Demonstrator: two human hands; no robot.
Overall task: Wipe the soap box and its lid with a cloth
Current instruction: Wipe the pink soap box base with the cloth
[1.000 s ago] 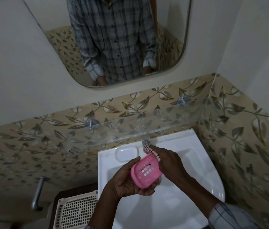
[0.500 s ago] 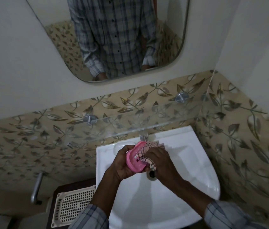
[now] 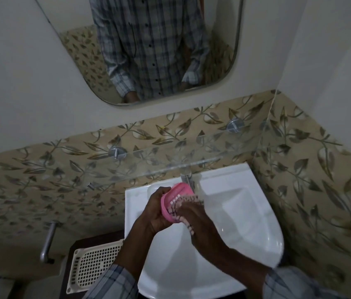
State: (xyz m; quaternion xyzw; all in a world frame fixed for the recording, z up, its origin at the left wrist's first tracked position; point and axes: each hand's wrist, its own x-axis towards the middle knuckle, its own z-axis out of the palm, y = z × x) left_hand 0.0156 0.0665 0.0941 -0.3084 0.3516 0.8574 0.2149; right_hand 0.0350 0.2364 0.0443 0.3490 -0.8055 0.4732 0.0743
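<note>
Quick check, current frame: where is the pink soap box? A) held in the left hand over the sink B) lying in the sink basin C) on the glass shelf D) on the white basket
A: the left hand grips the pink soap box above the white sink, while the right hand presses the patterned cloth against it.
</note>
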